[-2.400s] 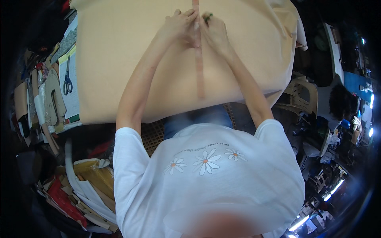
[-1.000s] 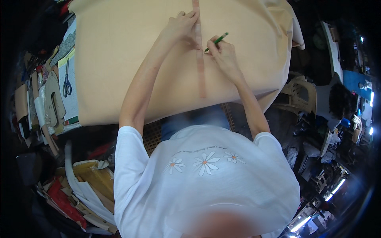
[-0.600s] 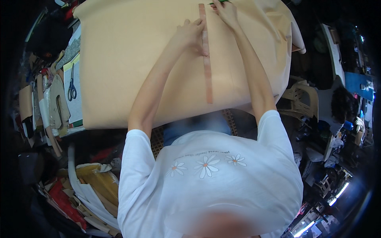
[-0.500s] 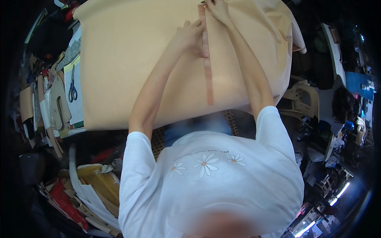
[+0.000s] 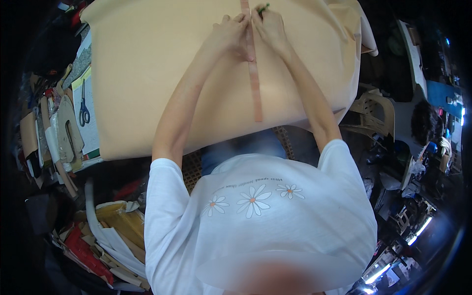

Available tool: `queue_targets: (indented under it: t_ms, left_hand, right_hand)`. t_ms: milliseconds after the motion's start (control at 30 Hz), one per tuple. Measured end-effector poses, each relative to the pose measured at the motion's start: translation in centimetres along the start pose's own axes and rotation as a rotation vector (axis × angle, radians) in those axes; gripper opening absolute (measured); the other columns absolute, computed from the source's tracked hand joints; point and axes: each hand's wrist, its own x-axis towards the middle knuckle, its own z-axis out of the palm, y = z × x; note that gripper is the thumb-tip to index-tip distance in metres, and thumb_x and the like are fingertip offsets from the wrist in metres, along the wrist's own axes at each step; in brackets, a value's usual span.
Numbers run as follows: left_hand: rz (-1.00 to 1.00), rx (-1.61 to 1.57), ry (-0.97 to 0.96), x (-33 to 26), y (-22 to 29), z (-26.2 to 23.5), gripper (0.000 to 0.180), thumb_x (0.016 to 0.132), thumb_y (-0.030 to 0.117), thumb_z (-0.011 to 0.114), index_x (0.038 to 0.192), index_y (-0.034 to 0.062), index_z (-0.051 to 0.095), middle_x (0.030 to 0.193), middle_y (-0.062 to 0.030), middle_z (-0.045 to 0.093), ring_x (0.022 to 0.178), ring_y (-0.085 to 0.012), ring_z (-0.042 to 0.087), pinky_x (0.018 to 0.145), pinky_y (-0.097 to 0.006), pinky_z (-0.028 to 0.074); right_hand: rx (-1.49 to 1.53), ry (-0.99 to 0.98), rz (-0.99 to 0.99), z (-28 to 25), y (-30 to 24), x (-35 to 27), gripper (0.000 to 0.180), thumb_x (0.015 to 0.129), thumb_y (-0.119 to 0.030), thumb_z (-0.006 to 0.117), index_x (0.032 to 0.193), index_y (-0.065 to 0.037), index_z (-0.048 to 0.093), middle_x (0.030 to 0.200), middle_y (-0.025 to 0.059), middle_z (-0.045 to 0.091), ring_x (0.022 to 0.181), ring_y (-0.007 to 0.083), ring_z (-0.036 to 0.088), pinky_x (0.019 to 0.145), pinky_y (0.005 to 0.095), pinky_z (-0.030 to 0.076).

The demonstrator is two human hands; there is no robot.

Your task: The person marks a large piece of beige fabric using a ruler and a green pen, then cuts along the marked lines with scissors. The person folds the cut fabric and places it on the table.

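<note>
A large tan sheet [image 5: 162, 73] covers the table in front of me. A long narrow pinkish ruler strip [image 5: 254, 78] lies on it, running away from me. My left hand [image 5: 230, 35] presses flat on the strip's left side near its far end. My right hand [image 5: 268, 25] sits just right of the strip and grips a green pen [image 5: 263, 7] with its tip at the strip's edge. Both hands almost touch each other across the strip.
Scissors [image 5: 84, 105] lie on paper at the table's left edge, beside stacked cardboard patterns [image 5: 59, 130]. Piles of paper and red scraps [image 5: 105, 241] fill the floor at lower left. A plastic chair [image 5: 376, 110] stands at right, with a person [image 5: 425, 120] beyond it.
My hands moved farther up the strip, then the right hand, which had lifted off to the right with the pen, came back against the strip's edge.
</note>
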Motion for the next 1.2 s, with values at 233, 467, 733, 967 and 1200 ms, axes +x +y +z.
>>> queue_targets:
  t_ms: [233,467,733,967,1200]
  left_hand:
    - [0.013,0.000,0.046,0.3,0.2,0.2,0.127,0.036,0.056,0.088,0.143,0.0104,0.034,0.145,0.0009,0.037,0.120,-0.0297,0.045,0.092,-0.050,0.048]
    - [0.025,-0.051,0.031,1.1,2.1,0.4,0.123,0.038,0.054,0.088,0.141,0.0096,0.037,0.144,-0.0014,0.039,0.119,-0.0310,0.046,0.092,-0.049,0.049]
    - [0.017,-0.093,0.012,1.0,1.7,0.5,0.121,0.038,0.053,0.088,0.139,0.0085,0.039,0.139,-0.0012,0.044,0.115,-0.0303,0.048,0.088,-0.047,0.051]
    - [0.022,-0.031,0.068,0.7,1.8,0.7,0.120,0.040,0.054,0.087,0.139,0.0082,0.038,0.140,-0.0002,0.043,0.115,-0.0299,0.048,0.085,-0.049,0.052]
    - [0.020,0.011,0.069,1.2,1.8,1.1,0.120,0.040,0.057,0.086,0.140,0.0113,0.038,0.144,0.0019,0.037,0.117,-0.0292,0.047,0.086,-0.050,0.051]
  right_hand:
    - [0.260,-0.175,0.285,-4.1,-2.9,-11.0,0.027,0.095,-0.024,0.054,0.092,0.000,0.063,0.073,0.0121,0.065,0.069,0.0166,0.065,0.062,0.0306,0.050]
    - [0.350,0.205,0.045,-4.0,2.9,-0.1,0.031,0.096,-0.028,0.052,0.091,0.000,0.063,0.072,0.0102,0.065,0.069,0.0163,0.065,0.062,0.0304,0.049]
    - [0.228,0.245,-0.131,2.0,6.1,8.9,0.032,0.093,-0.027,0.052,0.087,0.002,0.064,0.082,0.0230,0.065,0.079,0.0349,0.064,0.070,0.0405,0.050]
    - [0.086,0.252,-0.077,2.5,6.4,9.9,0.035,0.093,-0.026,0.049,0.081,0.005,0.062,0.076,0.0277,0.062,0.073,0.0411,0.063,0.064,0.0463,0.049]
    - [0.013,0.055,-0.013,-0.4,2.3,1.6,0.032,0.094,-0.026,0.050,0.084,0.002,0.061,0.071,0.0213,0.061,0.067,0.0327,0.062,0.061,0.0403,0.048]
